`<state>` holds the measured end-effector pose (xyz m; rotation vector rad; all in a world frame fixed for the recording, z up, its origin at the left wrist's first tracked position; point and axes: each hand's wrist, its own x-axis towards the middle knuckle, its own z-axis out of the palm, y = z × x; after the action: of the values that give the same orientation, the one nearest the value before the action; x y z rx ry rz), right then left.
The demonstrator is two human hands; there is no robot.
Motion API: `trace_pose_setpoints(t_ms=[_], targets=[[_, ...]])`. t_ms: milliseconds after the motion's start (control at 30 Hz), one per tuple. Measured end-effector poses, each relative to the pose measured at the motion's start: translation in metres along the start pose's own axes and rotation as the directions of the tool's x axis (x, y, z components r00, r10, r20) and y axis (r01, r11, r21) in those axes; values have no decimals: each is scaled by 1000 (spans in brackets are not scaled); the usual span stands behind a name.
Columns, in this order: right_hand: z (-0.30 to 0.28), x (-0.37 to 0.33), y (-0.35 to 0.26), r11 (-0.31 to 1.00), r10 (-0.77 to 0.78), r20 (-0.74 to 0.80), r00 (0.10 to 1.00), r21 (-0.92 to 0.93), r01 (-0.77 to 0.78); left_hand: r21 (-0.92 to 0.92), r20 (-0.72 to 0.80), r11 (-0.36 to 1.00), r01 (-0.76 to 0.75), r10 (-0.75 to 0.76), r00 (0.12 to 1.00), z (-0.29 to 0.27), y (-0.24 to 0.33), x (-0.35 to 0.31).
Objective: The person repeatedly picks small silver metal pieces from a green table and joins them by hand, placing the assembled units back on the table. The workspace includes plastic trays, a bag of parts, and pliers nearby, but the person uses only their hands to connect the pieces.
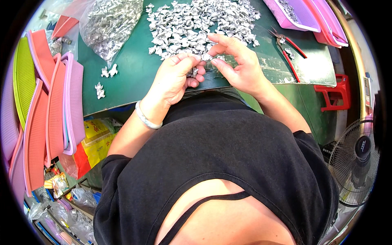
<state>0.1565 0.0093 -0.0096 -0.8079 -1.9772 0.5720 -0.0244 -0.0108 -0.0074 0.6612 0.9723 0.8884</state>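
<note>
My left hand (179,73) is curled closed in front of the pile, with a small silver metal figure (192,72) partly visible under its fingers. Between the left thumb and my right hand (241,65) sits another small metal figure (207,57). The right thumb and a bent finger close on that piece from the right, while the right index finger arches above it. Just beyond both hands, a wide pile of loose silver figures (200,24) covers the far middle of the green table (122,90). Fingers hide most of each held piece.
A clear bag of metal figures (110,28) stands far left, with a few loose figures (99,90) nearer. Red-handled pliers (288,51) lie right, near a purple basket (300,16). Stacked plastic baskets (34,134) crowd the left side. A red stool (335,93) and a fan (355,163) stand right.
</note>
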Motion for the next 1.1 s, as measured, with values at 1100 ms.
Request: trace_pose_setpoints(t_ms=[1100], targets=[[-9, -12, 8, 957, 281, 162, 946, 26, -288, 53, 38, 999, 3, -5, 999, 2, -3, 1]])
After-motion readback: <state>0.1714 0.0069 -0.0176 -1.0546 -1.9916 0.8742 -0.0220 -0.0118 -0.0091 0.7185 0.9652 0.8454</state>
